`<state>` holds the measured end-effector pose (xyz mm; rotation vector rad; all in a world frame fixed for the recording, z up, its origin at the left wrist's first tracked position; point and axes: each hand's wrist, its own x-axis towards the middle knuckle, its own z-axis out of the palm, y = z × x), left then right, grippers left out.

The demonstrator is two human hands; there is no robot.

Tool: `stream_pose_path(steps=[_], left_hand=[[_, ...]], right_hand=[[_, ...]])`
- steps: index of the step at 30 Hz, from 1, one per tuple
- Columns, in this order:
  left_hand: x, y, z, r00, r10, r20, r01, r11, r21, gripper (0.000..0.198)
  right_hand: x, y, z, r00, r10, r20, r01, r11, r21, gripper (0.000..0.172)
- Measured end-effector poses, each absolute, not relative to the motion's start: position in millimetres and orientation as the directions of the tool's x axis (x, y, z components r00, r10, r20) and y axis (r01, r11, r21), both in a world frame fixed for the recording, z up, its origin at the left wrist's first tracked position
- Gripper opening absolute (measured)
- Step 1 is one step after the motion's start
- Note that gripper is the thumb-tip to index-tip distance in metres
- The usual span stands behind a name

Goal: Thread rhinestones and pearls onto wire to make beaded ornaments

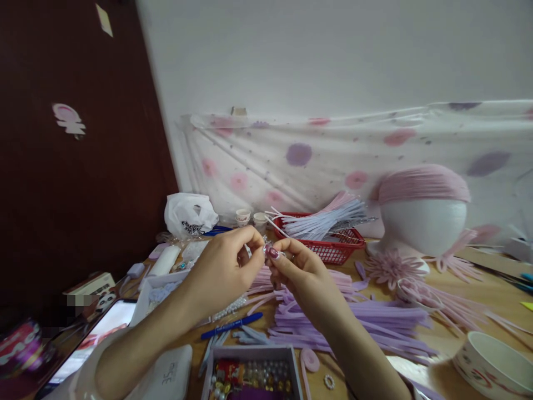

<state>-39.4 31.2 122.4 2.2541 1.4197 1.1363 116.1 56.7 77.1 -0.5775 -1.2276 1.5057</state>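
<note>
My left hand [227, 272] and my right hand [302, 269] meet fingertip to fingertip above the middle of the table. Both are closed in a pinch. Whatever sits between the fingers is tiny, with a pale glint, and I cannot make out its kind. Beneath the right hand lies a spread of purple chenille stems [353, 322], with pink chenille stems [339, 279] just behind. A strand of white pearl beads [229, 309] and a blue pen [232, 326] lie under the left hand. Nearest me is a box [296, 372] of pearls and gold-coloured beads.
Behind the hands, a red basket [333, 253] holds pink and white stems. A white foam head [422, 225] wrapped in pink stands back right, by a pink chenille flower [393, 268]. A paper bowl [495, 361] is front right; a phone [94, 341] and power bank [169, 372] front left.
</note>
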Motion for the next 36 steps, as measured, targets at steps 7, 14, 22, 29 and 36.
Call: stream_pose_path(steps=[7, 14, 22, 29, 36], left_hand=[[-50.2, 31.4, 128.9, 0.388, 0.787, 0.480, 0.704, -0.589, 0.397, 0.014], [-60.5, 33.9, 129.0, 0.514, 0.697, 0.500, 0.725, -0.664, 0.182, 0.018], [-56.3, 34.8, 128.9, 0.514, 0.692, 0.506, 0.734, -0.660, 0.157, 0.018], [-54.9, 32.7, 131.8, 0.515, 0.719, 0.467, 0.738, -0.649, 0.186, 0.019], [-52.9, 30.9, 129.9, 0.512, 0.758, 0.404, 0.777, -0.610, 0.159, 0.024]], right_hand=[[116.1, 63.1, 73.5, -0.360, 0.916, 0.176, -0.467, -0.013, -0.884, 0.041], [114.0, 60.9, 75.2, -0.432, 0.892, 0.135, -0.494, -0.109, -0.862, 0.038], [113.6, 60.8, 76.1, -0.380, 0.902, 0.204, -0.504, -0.017, -0.863, 0.037], [115.1, 60.4, 75.0, -0.371, 0.893, 0.253, -0.375, 0.105, -0.921, 0.037], [115.3, 62.9, 72.9, -0.378, 0.884, 0.275, -0.373, 0.126, -0.919, 0.035]])
